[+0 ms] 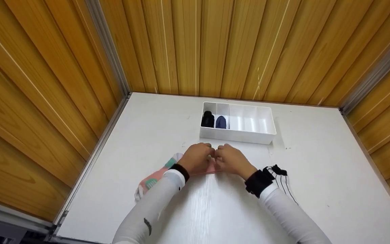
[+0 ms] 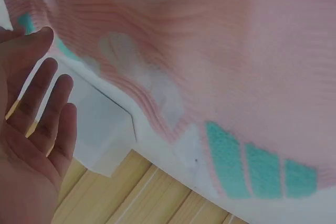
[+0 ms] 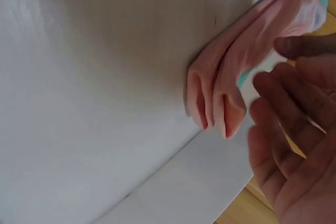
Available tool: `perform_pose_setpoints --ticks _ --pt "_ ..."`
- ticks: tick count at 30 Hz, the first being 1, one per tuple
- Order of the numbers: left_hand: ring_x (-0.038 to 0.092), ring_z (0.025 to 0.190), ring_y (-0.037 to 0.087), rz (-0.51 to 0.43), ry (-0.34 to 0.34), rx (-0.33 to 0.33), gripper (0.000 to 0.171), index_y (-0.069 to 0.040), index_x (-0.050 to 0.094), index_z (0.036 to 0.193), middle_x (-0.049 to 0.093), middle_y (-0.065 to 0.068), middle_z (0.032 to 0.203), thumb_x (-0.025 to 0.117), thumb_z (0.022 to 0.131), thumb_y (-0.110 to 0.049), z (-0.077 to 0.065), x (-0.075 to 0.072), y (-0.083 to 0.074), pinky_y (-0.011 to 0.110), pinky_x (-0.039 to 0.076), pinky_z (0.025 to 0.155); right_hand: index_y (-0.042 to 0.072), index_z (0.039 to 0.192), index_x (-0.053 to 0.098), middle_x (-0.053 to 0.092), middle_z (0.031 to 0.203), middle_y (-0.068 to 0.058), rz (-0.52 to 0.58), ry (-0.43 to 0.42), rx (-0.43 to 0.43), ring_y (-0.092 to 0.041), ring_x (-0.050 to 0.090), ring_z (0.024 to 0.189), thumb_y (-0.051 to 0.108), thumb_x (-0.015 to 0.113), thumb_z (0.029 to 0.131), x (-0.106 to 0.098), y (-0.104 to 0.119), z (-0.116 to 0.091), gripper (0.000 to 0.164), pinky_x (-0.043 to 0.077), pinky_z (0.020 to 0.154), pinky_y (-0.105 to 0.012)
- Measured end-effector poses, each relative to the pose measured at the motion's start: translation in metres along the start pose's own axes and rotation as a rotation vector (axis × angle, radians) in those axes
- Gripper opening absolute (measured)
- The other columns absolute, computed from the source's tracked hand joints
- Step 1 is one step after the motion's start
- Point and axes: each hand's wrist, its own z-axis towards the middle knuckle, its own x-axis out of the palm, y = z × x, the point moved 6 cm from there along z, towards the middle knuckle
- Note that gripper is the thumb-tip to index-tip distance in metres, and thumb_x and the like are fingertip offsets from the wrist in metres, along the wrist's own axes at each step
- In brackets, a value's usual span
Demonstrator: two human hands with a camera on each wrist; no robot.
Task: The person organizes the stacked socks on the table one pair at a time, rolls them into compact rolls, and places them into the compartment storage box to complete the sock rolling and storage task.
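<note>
Pink socks [image 1: 147,179] with teal and white patches lie across the table, their far part bunched between the hands. My left hand [image 1: 197,157] is over the sock fabric. In the left wrist view its thumb [image 2: 39,40] and index finger meet at the creased edge of the pink socks [image 2: 210,51], while the other fingers extend free. My right hand [image 1: 234,160] is close beside the other end. The right wrist view shows its fingers loosely bent and apart from the fabric, next to two folded openings of the pink socks [image 3: 220,87].
A white divided box [image 1: 239,135] stands beyond the hands. A black rolled sock [image 1: 208,119] and a navy one [image 1: 221,122] occupy its left compartments. Black-and-white striped socks [image 1: 280,176] lie by the right wrist. Wood-look panels [image 1: 212,47] border the white table [image 1: 151,125].
</note>
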Motion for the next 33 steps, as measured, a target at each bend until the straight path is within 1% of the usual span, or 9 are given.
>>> perform_pose_setpoints --ticks 3,7,10,12,16,21,25,29,33 --pt "0.07 0.092 0.024 -0.002 0.047 -0.099 0.02 -0.016 0.078 0.106 0.07 0.001 0.103 0.069 0.088 -0.017 -0.016 -0.004 0.006 0.037 0.058 0.08 0.009 0.091 0.074 0.069 0.094 -0.005 0.01 -0.074 -0.032 -0.027 0.061 0.092 0.004 0.067 0.084 -0.002 -0.006 0.011 0.012 0.055 0.079 -0.041" --pt "0.067 0.094 0.025 0.017 0.146 -0.18 0.027 -0.019 0.073 0.116 0.067 0.005 0.112 0.069 0.093 -0.033 -0.04 0.0 -0.005 0.038 0.057 0.079 0.006 0.104 0.076 0.071 0.106 -0.009 0.02 0.019 -0.051 -0.031 0.064 0.101 -0.002 0.062 0.089 0.012 -0.013 0.014 0.022 0.055 0.089 -0.045" --pt "0.065 0.091 0.024 0.044 0.197 -0.216 0.031 -0.02 0.071 0.115 0.065 0.004 0.112 0.07 0.092 -0.042 -0.054 0.01 -0.016 0.037 0.055 0.074 0.007 0.105 0.077 0.071 0.105 -0.008 0.034 0.065 -0.021 -0.031 0.065 0.097 0.001 0.062 0.091 0.023 -0.019 0.007 0.022 0.055 0.085 -0.046" --pt "0.063 0.089 0.022 0.066 0.217 -0.241 0.033 -0.02 0.071 0.111 0.064 0.003 0.11 0.071 0.091 -0.046 -0.059 0.016 -0.018 0.036 0.054 0.072 0.008 0.104 0.078 0.071 0.102 -0.007 0.037 0.047 -0.008 -0.03 0.064 0.091 0.002 0.062 0.091 0.026 -0.021 0.001 0.021 0.055 0.08 -0.045" --pt "0.064 0.087 0.022 0.053 0.193 -0.249 0.029 -0.02 0.075 0.105 0.066 0.001 0.106 0.07 0.092 -0.045 -0.057 0.017 -0.015 0.035 0.055 0.07 0.008 0.106 0.078 0.071 0.101 -0.006 0.053 0.034 0.022 -0.027 0.063 0.088 0.004 0.062 0.091 0.025 -0.02 -0.014 0.022 0.055 0.079 -0.043" --pt "0.064 0.078 0.022 0.047 0.14 -0.236 0.023 -0.017 0.078 0.091 0.066 0.001 0.093 0.07 0.092 -0.039 -0.054 0.016 -0.01 0.033 0.051 0.061 0.011 0.106 0.078 0.067 0.095 0.0 0.076 0.094 0.063 -0.018 0.061 0.084 0.015 0.064 0.094 0.023 -0.011 -0.038 0.019 0.055 0.077 -0.037" --pt "0.066 0.075 0.023 0.061 0.091 -0.226 0.026 -0.014 0.075 0.079 0.066 0.001 0.087 0.071 0.09 -0.036 -0.052 0.015 -0.012 0.035 0.051 0.058 0.015 0.099 0.079 0.062 0.088 0.006 0.099 0.116 0.099 -0.01 0.057 0.077 0.023 0.067 0.094 0.02 0.004 -0.055 0.015 0.053 0.073 -0.032" --pt "0.066 0.076 0.024 0.071 0.08 -0.198 0.025 -0.014 0.073 0.076 0.064 0.001 0.085 0.071 0.09 -0.035 -0.051 0.019 -0.018 0.036 0.054 0.061 0.016 0.095 0.078 0.061 0.085 0.01 0.123 0.117 0.11 -0.006 0.057 0.076 0.025 0.069 0.093 0.02 0.023 -0.072 0.013 0.053 0.072 -0.029" --pt "0.064 0.078 0.022 0.097 0.089 -0.161 0.019 -0.017 0.074 0.079 0.063 -0.001 0.086 0.075 0.087 -0.034 -0.05 0.024 -0.023 0.035 0.054 0.063 0.015 0.096 0.076 0.064 0.087 0.009 0.125 0.132 0.07 -0.006 0.059 0.078 0.025 0.067 0.094 0.023 0.042 -0.083 0.013 0.053 0.072 -0.029"
